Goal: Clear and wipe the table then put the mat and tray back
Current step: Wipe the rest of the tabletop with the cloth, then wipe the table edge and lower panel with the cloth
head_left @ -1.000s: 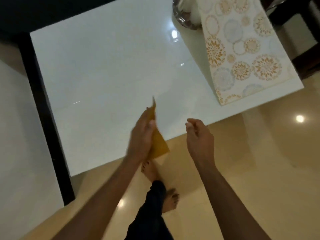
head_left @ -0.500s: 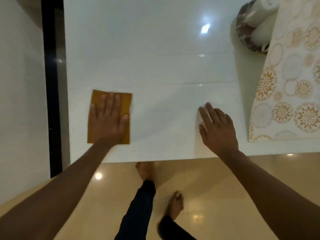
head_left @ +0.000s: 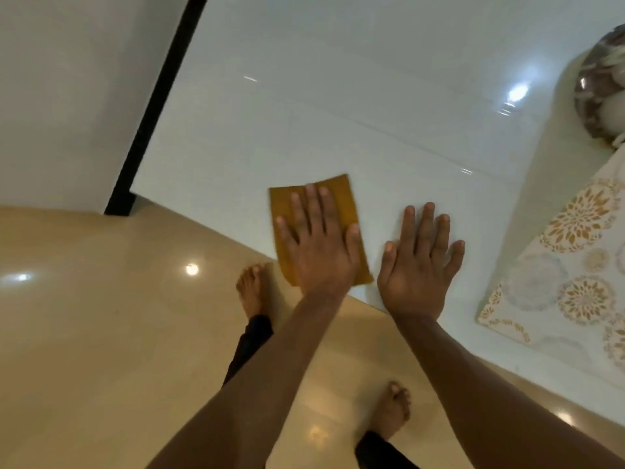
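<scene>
Currently, the left hand (head_left: 318, 245) presses the orange cloth (head_left: 341, 201) flat on the bench (head_left: 338, 96); the right hand (head_left: 419, 262) rests open alongside. Wiping is incomplete; mat (head_left: 568, 265) repositioning remains.

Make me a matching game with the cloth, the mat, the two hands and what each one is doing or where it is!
Things:
1. cloth
2. mat
3. left hand
4. right hand

States:
A. flat on the bare white table, holding nothing
B. mustard-yellow, lying near the table's front edge
C. patterned with round flower shapes, at the far right of the table
D. pressing flat on top of the cloth

Right pairs: 1-B, 2-C, 3-D, 4-A
</scene>
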